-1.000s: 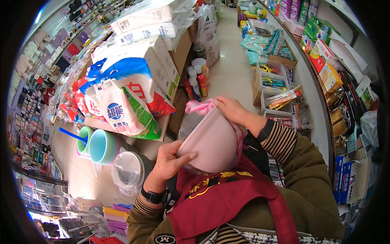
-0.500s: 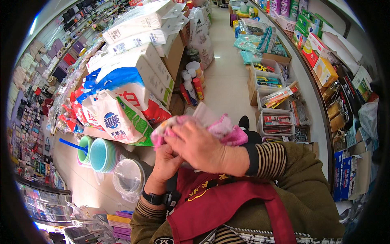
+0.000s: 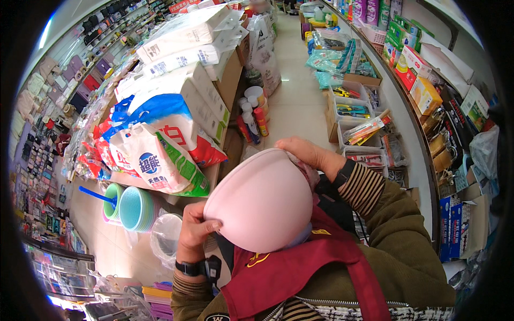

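A smooth pale pink bowl (image 3: 262, 203) is tilted up in front of my chest, its rounded outer side facing me. My left hand (image 3: 195, 227) grips its left edge, thumb on the outer wall and the other fingers hidden behind the rim. At the far right edge, my right hand (image 3: 308, 152) is closed over the rim. A pink patterned cloth (image 3: 308, 174) shows in part beneath that hand, against the bowl; the rest of it is out of sight. Something bluish shows under the bowl's lower edge, too covered to name.
Left of me stand detergent bags (image 3: 155, 155), packs of tissue paper (image 3: 182, 91), nested buckets (image 3: 136, 208) and a bin with a clear liner (image 3: 167, 235). Spray cans (image 3: 261, 122) stand on the aisle floor (image 3: 294, 80). Bins of tools (image 3: 353, 109) line the right, below a loaded shelf.
My hands were together on the pink cloth; now they are apart, holding opposite sides of the pink bowl, which has come up into full view. The cloth is now mostly hidden.
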A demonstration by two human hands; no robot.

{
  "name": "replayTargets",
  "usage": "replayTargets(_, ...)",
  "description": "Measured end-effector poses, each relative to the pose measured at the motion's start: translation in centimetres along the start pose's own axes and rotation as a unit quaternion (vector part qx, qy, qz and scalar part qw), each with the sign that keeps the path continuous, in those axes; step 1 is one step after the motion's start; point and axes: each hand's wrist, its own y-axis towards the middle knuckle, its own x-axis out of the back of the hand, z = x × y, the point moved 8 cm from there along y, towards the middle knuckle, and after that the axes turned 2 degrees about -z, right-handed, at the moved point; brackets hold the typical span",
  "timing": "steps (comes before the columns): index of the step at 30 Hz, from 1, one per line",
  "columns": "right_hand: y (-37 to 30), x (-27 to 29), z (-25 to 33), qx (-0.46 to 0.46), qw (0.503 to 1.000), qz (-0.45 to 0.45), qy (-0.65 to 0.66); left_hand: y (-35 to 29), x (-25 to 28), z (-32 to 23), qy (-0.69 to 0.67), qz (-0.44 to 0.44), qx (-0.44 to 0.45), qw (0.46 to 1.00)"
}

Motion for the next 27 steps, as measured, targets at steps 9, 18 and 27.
replayTargets(9,-0.3,-1.0,6.3,0.07,0.955,-0.048,-0.283,3.6,0.4,-0.2,0.095,0.078,0.114,0.986)
replayTargets(18,-0.4,-3.0,9.0,0.105,0.894,-0.126,-0.418,7.5,-3.7,-1.5,0.174,0.032,0.064,0.982)
replayTargets(27,-2.9,-10.5,13.1,0.313,0.786,-0.198,-0.495,7.1,-4.3,-0.6,0.143,-0.056,-0.051,0.987)
